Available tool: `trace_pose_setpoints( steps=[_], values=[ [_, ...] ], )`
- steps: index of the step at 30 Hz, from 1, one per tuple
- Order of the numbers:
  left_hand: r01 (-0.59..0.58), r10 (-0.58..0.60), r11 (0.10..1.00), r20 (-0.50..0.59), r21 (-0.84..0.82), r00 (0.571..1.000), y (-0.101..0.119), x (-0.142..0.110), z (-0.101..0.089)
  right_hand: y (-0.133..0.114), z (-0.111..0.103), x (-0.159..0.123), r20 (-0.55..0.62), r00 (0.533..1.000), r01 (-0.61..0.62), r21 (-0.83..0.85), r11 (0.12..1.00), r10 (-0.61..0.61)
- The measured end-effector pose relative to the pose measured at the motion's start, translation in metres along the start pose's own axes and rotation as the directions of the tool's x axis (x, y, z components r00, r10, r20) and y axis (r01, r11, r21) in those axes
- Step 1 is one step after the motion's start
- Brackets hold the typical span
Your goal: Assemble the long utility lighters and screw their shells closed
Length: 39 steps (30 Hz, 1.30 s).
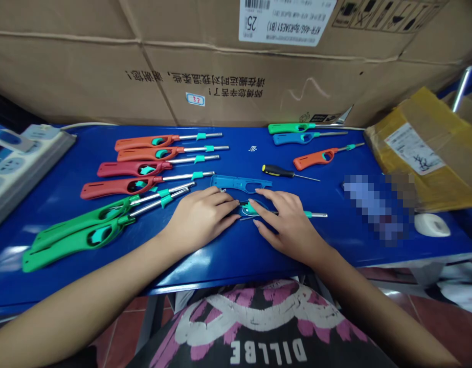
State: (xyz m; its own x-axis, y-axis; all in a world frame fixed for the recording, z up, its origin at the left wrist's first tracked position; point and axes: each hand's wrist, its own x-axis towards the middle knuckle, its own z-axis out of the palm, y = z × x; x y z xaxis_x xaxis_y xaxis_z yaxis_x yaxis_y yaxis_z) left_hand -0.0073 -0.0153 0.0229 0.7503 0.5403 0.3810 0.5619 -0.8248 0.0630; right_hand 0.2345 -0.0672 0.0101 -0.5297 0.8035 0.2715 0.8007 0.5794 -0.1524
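"Where's our lighter assembly (246, 209)?"
"Right between our hands, folks, with the blue shell half (239, 182) lying just beyond!"

"And our grip?"
"Our right hand (287, 214) fans open over it; our left hand (203, 214) curls at its other end (pinching or merely resting, we can't tell)."

"How'll it handle?"
"Light, stiff, slick, we'd judge; the teal part (249, 205) may slip loose. We'd take the body's edges, or the metal tube (319, 215) right of our fingers."

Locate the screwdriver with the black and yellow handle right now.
In the head view, right of centre, the screwdriver lies on the glossy blue tabletop, between the right hand and an orange long-nosed lighter.
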Motion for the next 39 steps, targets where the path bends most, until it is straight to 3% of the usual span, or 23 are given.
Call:
trace_pose_setpoints(
  steps=[9,16,20,26,34,39],
  values=[
    [0.055,-0.054,0.996,0.006,-0.065,0.999,0.000,-0.001,0.003,-0.003,-0.004,0.001,0.039,0.999,0.022,-0.081,0.996,-0.019],
    [0.033,-0.030,0.991,0.027,-0.130,0.999,-0.001,-0.001,0.006,-0.002,-0.003,0.002,0.066,0.998,0.022,-0.089,0.996,-0.016],
    [0.001,-0.001,0.998,0.015,-0.059,1.000,0.000,-0.003,0.006,-0.003,-0.004,0.000,0.080,0.997,0.031,-0.096,0.995,-0.023],
    [-0.007,0.007,1.000,0.009,-0.015,1.000,0.002,-0.005,0.007,-0.002,-0.007,-0.011,0.008,1.000,0.020,-0.054,0.998,-0.019],
    [-0.049,0.050,0.994,-0.005,0.095,0.999,0.010,-0.006,0.008,0.000,-0.006,-0.013,0.080,0.997,-0.002,-0.004,1.000,0.002],
    [-0.044,0.046,0.998,-0.030,0.046,0.999,0.011,-0.007,0.010,0.000,-0.005,-0.014,0.093,0.996,-0.008,0.013,1.000,0.007]
  ],
)
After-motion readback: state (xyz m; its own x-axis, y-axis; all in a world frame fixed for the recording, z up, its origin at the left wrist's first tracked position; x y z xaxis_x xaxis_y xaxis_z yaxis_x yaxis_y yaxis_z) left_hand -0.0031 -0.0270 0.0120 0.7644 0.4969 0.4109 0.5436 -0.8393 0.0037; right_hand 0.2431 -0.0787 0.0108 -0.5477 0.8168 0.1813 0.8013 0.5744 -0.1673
